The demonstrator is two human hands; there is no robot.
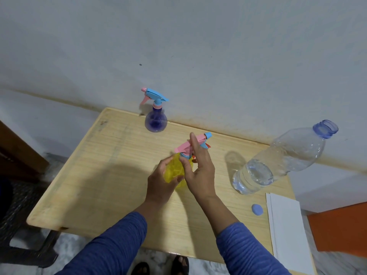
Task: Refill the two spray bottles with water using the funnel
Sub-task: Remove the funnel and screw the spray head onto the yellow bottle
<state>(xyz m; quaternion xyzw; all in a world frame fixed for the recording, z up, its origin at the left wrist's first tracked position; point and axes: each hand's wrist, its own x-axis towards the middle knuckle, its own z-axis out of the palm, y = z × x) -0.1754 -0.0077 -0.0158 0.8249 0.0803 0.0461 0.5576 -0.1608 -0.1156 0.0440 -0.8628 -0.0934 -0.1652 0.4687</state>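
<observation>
A yellow spray bottle [175, 169] with a pink and blue trigger head [195, 141] stands mid-table. My left hand [160, 183] grips its yellow body from the left. My right hand [198, 171] pinches the collar below the head, index finger raised along the trigger. A purple spray bottle [155, 120] with its blue and pink head on stands near the table's far edge. A large clear water bottle [278, 163], uncapped and part full, stands at the right. Its blue cap [257, 209] lies in front of it. No funnel is visible.
The wooden table [95, 175] stands against a pale wall. White paper sheets [286, 231] lie on its right front corner. An orange object [339, 229] is beyond the right edge, and a dark stool [19, 225] at the left. My sandalled feet [160, 266] show below.
</observation>
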